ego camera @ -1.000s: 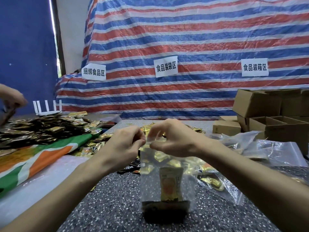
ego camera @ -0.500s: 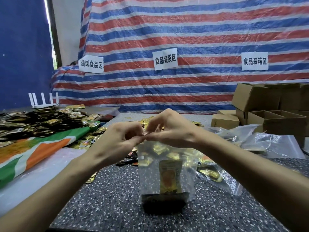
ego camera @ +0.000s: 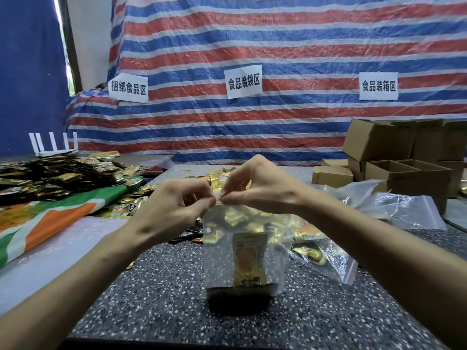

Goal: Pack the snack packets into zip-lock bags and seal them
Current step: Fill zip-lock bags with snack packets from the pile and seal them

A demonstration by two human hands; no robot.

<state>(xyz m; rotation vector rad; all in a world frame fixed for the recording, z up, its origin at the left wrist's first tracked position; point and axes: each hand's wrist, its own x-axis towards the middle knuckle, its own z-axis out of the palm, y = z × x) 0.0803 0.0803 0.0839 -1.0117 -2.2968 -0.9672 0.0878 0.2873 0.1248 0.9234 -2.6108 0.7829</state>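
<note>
A clear zip-lock bag (ego camera: pixel 219 261) stands upright on the speckled dark table (ego camera: pixel 156 299), with a gold-and-orange snack packet (ego camera: pixel 249 261) and a dark packet (ego camera: pixel 238 300) inside it. My left hand (ego camera: pixel 171 208) and my right hand (ego camera: pixel 257 185) both pinch the bag's top strip, fingertips almost touching at its left end. Loose gold snack packets (ego camera: pixel 235 215) lie in a heap right behind the bag.
A big pile of dark and gold packets (ego camera: pixel 58 175) lies on a green-orange-white cloth (ego camera: pixel 50 218) at the left. Filled and empty zip-lock bags (ego camera: pixel 404 210) lie at the right, with cardboard boxes (ego camera: pixel 404 157) behind. A striped tarp (ego camera: pixel 278 59) with paper signs closes the back.
My hands have drawn together at the bag's top strip, and the pinch now sits at its left end. Another person's hand at the far left has gone from view.
</note>
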